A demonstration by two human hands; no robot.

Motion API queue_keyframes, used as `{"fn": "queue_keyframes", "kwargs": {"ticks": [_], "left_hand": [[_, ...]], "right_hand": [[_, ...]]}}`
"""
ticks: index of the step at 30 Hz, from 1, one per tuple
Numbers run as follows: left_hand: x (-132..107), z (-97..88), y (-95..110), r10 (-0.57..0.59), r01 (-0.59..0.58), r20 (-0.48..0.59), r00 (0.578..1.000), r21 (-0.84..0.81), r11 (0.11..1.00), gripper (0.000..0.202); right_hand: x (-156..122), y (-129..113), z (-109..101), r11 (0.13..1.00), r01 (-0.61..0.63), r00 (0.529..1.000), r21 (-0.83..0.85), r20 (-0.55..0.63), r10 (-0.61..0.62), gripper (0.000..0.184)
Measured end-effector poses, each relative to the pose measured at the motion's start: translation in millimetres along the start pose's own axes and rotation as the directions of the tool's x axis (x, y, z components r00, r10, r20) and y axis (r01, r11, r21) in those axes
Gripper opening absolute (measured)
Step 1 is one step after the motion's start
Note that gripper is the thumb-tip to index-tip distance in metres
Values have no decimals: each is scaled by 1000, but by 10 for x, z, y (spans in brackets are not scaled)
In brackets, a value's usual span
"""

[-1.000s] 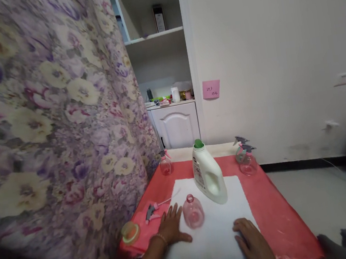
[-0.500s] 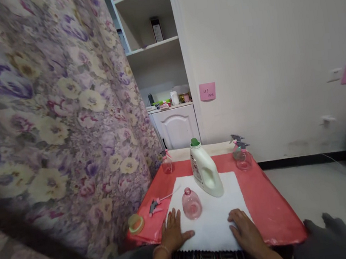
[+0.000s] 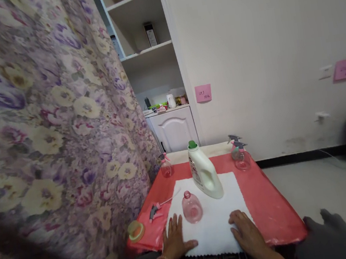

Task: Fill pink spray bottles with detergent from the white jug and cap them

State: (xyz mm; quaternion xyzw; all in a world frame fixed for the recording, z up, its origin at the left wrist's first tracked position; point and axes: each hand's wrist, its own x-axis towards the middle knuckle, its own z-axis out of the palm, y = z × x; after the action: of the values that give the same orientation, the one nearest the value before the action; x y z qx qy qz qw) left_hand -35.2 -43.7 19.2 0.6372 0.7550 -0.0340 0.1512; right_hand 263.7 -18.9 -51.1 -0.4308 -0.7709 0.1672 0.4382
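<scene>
My left hand [image 3: 176, 239] lies flat on the left edge of a white cloth [image 3: 215, 237], fingers spread and holding nothing. On the cloth's right side rests my right hand [image 3: 245, 230], its fingers apart and slightly bent, also with nothing in it. Just beyond my left hand a clear pink bottle [image 3: 192, 209] stands upright without a top. Behind it is a large pale green jug [image 3: 205, 172] with a handle and a green cap. A grey and pink spray head [image 3: 155, 211] with a thin tube lies left of the bottle.
A roll of tape [image 3: 136, 231] sits at the left corner of the red-covered table [image 3: 270, 206]. Pink spray bottles stand at the back, one on the left [image 3: 166, 167] and others on the right [image 3: 242, 160]. A floral curtain [image 3: 65, 140] hangs close on the left.
The view has shifted slightly, so the room appears moved a little left. Both hands stay resting on the cloth, and the objects keep their places.
</scene>
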Motion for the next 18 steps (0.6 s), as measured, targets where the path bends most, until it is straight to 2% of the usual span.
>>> {"fn": "queue_keyframes", "kwargs": {"ticks": [6,10,14,18], "left_hand": [[-84,-12,-76,41,-47,-46,998,-137,989,118],[-90,5,-71,40,-91,-159,986,-326,941,108],[41,48,64,8,-192,-320,947,-546,816,103],[267,66,257,-96,-250,-394,914,-734,632,103]], "right_hand": [[7,-11,-24,999,-6,1000,34,-22,7,25],[5,-30,-27,998,1,999,64,-48,2,24],[-9,-51,-1,996,10,998,88,-59,-5,25],[-4,-80,17,997,9,997,79,-77,-3,29]]}}
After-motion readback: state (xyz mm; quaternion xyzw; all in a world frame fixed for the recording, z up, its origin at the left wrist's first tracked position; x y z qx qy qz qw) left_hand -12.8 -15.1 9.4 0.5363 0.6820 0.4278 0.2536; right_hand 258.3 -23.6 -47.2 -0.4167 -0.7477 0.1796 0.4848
